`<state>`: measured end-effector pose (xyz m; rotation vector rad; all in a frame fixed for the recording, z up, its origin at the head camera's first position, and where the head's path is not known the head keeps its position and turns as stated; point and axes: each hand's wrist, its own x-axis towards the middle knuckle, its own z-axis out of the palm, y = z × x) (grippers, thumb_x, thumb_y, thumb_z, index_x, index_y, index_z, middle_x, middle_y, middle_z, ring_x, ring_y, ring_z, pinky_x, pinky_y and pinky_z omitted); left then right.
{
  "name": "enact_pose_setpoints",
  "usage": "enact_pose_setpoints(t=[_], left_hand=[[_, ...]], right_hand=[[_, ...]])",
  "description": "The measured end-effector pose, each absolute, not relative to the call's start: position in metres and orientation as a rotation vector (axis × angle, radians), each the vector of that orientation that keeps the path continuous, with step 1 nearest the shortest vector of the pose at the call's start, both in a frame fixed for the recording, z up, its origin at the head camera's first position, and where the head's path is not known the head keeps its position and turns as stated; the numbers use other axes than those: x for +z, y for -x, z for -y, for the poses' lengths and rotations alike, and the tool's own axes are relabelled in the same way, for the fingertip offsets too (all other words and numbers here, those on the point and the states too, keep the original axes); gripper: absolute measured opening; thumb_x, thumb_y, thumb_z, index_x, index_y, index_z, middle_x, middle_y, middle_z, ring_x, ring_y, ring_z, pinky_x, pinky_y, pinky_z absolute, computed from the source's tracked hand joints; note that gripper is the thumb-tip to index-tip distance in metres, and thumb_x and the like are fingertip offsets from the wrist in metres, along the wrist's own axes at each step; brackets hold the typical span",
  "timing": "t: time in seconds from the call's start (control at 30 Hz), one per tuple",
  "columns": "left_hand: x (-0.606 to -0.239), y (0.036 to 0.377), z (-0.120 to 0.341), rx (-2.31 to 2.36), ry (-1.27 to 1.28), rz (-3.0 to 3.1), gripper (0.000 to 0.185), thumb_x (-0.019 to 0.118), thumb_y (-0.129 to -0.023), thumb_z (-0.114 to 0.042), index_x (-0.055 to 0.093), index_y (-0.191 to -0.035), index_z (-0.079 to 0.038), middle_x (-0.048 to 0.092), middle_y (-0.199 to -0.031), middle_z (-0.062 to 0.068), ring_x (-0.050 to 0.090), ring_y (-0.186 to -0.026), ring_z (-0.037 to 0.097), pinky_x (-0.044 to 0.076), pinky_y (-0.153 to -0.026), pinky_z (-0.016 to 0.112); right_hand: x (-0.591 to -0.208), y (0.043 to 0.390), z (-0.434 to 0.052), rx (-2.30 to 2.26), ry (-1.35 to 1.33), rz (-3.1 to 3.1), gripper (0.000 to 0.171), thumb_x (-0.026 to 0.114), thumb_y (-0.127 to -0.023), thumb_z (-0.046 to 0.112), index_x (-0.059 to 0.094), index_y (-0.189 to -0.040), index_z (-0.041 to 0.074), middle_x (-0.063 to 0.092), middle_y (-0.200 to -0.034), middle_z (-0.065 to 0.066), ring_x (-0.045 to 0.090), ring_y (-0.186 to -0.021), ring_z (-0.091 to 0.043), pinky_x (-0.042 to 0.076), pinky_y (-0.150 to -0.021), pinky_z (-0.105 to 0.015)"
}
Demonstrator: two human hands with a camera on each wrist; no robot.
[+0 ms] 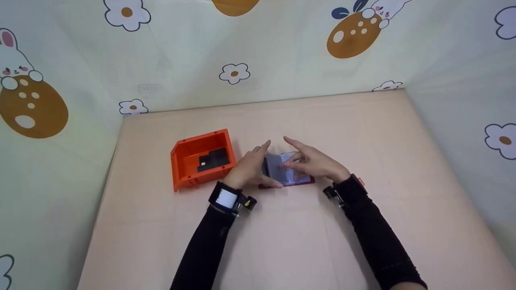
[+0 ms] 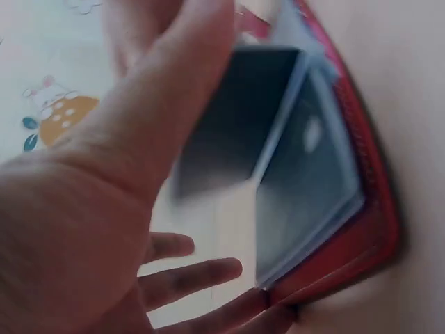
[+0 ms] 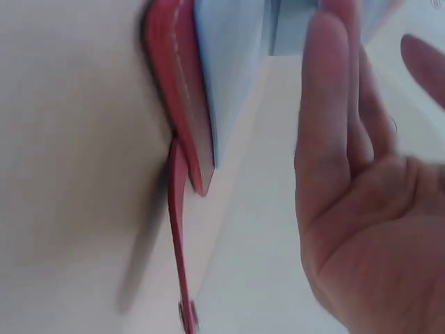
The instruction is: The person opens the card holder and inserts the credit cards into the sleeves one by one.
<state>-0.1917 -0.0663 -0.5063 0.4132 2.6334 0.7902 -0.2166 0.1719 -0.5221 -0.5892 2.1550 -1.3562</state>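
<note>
A red card holder with clear plastic sleeves lies spread on the table between both hands. One translucent sleeve page stands raised over the others. My left hand spans the holder's left side with fingers and thumb spread, its fingertips touching the red cover in the left wrist view. From the right, my right hand pinches the raised page's edge between thumb and finger, its index finger extended away. A red strap sticks out from the holder in the right wrist view. Page edges are blurred in the left wrist view.
An orange open-fronted bin stands just left of my left hand, with flat black pieces inside. A pinkish cloth covers the table. Patterned curtains rise behind and at the sides.
</note>
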Motion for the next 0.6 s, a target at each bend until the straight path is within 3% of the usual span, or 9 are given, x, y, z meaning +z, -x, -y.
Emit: enact_pose_setpoints(t=[0.13, 0.27, 0.4, 0.5, 0.6], left_hand=[[-0.507, 0.193, 0.068, 0.797, -0.502, -2.628, 0.104, 0.094, -0.074, -0.042, 0.041, -0.159, -0.013, 0.050, -0.155, 0.014, 0.051, -0.137, 0.034, 0.045, -0.115, 0.051], [-0.509, 0.193, 0.067, 0.739, -0.522, -2.676, 0.078, 0.093, -0.077, -0.031, 0.060, -0.144, -0.010, 0.062, -0.137, 0.012, 0.055, -0.125, 0.031, 0.050, -0.108, 0.046], [-0.509, 0.191, 0.064, 0.691, -0.518, -2.699, 0.069, 0.093, -0.078, -0.023, 0.064, -0.138, -0.007, 0.063, -0.131, 0.012, 0.056, -0.121, 0.031, 0.051, -0.105, 0.044], [-0.509, 0.191, 0.062, 0.673, -0.511, -2.693, 0.068, 0.092, -0.080, -0.020, 0.063, -0.139, -0.006, 0.062, -0.131, 0.013, 0.055, -0.120, 0.030, 0.051, -0.105, 0.043], [-0.508, 0.190, 0.062, 0.665, -0.497, -2.689, 0.068, 0.091, -0.080, -0.018, 0.062, -0.140, -0.005, 0.062, -0.132, 0.013, 0.054, -0.119, 0.030, 0.051, -0.105, 0.044]], right_hand=[[-0.523, 0.210, -0.163, -1.135, 0.721, -2.149, 0.077, 0.062, -0.105, 0.018, 0.017, -0.167, 0.021, 0.070, -0.135, -0.005, 0.075, -0.073, -0.024, 0.058, -0.071, -0.029], [-0.522, 0.206, -0.159, -1.074, 0.777, -2.164, 0.075, 0.064, -0.102, 0.010, 0.026, -0.165, 0.025, 0.068, -0.139, -0.003, 0.074, -0.067, -0.024, 0.057, -0.067, -0.026], [-0.523, 0.211, -0.165, -1.067, 0.871, -2.258, 0.071, 0.072, -0.096, 0.007, 0.042, -0.159, 0.019, 0.073, -0.128, -0.005, 0.067, -0.068, -0.019, 0.055, -0.069, -0.027], [-0.522, 0.216, -0.175, -0.963, 0.872, -2.454, 0.067, 0.082, -0.087, 0.011, 0.057, -0.149, 0.016, 0.075, -0.110, -0.004, 0.061, -0.077, -0.018, 0.051, -0.075, -0.032], [-0.523, 0.219, -0.187, -0.826, 0.760, -2.598, 0.068, 0.091, -0.078, 0.015, 0.066, -0.141, 0.016, 0.071, -0.105, -0.005, 0.060, -0.091, -0.021, 0.050, -0.084, -0.038]])
